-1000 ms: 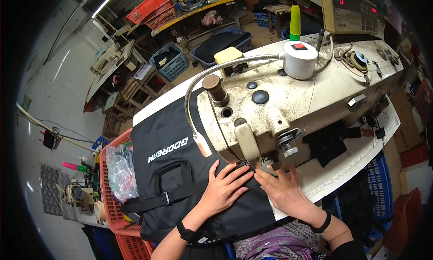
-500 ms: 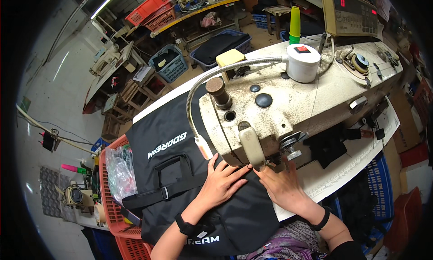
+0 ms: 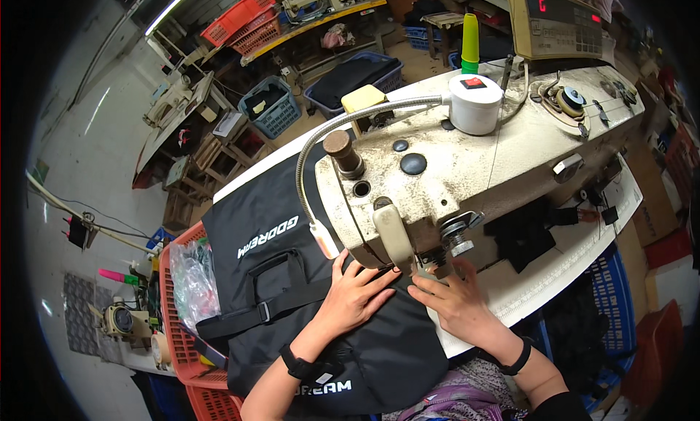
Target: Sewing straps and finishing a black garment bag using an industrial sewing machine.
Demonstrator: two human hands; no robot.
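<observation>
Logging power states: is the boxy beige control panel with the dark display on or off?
On: the boxy beige control panel shows glowing red characters on its dark display.

Red basket (image 3: 169, 297) at your left, clear plastic bag (image 3: 195, 282) in it, blue basket (image 3: 614, 308) at your right, stacked red baskets (image 3: 237, 16) ahead of you, yellow-edged table (image 3: 313, 31), grey-blue basket (image 3: 281, 120) farther off.

The black fabric (image 3: 379, 348) is marked with white lettering (image 3: 267, 236), the cream sewing machine (image 3: 467, 158) is mottled with brown, and the cone (image 3: 471, 41) is coloured lime above green.
</observation>
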